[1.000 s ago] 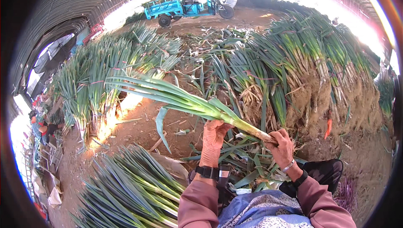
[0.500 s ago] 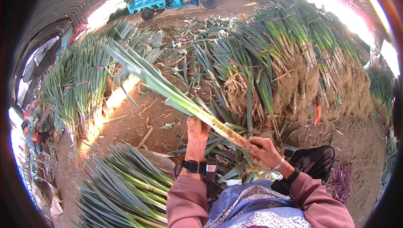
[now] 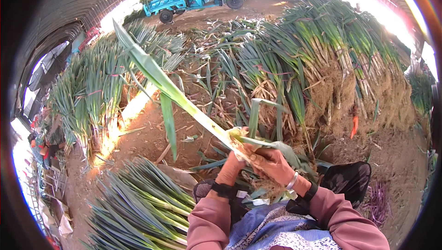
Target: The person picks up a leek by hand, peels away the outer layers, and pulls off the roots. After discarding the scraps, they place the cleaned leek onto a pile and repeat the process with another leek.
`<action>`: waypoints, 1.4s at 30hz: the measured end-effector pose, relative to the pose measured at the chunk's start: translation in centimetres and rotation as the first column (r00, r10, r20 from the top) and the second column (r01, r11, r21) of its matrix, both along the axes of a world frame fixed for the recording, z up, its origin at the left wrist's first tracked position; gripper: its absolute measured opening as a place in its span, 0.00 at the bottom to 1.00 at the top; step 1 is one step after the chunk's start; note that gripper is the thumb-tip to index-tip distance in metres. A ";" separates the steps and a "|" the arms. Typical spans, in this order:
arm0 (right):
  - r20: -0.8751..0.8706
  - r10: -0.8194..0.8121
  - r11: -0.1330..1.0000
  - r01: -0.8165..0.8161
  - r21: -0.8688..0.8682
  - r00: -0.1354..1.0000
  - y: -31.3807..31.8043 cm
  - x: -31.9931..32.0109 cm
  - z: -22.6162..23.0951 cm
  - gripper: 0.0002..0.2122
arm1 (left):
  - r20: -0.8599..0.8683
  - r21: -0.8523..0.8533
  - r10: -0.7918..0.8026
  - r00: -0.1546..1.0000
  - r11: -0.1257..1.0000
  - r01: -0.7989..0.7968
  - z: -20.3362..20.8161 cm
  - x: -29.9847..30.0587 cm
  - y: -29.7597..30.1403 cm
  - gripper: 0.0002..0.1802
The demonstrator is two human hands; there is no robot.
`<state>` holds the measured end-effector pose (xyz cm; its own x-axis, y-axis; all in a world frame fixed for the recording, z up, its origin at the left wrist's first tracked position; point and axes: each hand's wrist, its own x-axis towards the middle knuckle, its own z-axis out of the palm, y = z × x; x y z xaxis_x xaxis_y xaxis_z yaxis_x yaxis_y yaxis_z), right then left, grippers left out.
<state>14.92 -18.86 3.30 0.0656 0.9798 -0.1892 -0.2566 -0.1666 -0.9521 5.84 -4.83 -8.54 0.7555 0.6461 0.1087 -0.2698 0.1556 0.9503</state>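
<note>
Fingers (image 3: 258,155) of both hands clasp leek (image 3: 184,100) | leek piles (image 3: 322,61) around

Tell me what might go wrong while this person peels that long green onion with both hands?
The left hand and right hand both grip the root end of the green onion, so its long leaves stick out unsupported and could bend or snap. Peeling hard may tear good leaves. Stripped leaves pile on the lap and could tangle.

A leek stalk (image 3: 184,105) slants up and leftward from both hands, the left hand (image 3: 230,167) touching the right hand (image 3: 271,162). A trimmed pile (image 3: 138,204) lies lower left; untrimmed heaps (image 3: 331,66) lie behind right (a cart (image 3: 184,1) farthest back).
</note>
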 end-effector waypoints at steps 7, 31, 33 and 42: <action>0.479 -0.191 0.967 0.079 0.243 0.857 0.8 1.4 -1.4 0.14 | 0.233 -0.393 0.613 0.755 0.770 -0.503 7.9 -4.1 2.8 0.22; 0.893 -0.446 0.866 -0.279 0.414 -0.059 10.0 -2.5 -3.9 0.06 | 0.319 -0.580 0.774 0.546 0.616 -0.534 6.4 -3.8 3.5 0.18; 0.893 -0.433 0.884 -0.253 0.394 -0.122 10.2 -2.7 -4.3 0.05 | 0.291 -0.569 0.787 0.545 0.600 -0.563 6.6 -3.7 3.3 0.18; 0.880 -0.378 0.904 -0.089 0.417 0.286 9.9 -3.0 -2.7 0.07 | 0.390 -0.436 0.688 0.612 0.723 -0.535 7.5 -4.7 3.5 0.19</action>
<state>11.94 -8.99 0.58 0.1119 0.8988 0.4239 0.8496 0.1348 -0.5100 1.11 -1.37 -1.00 0.0536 0.9935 0.1008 -0.8015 -0.0174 0.5977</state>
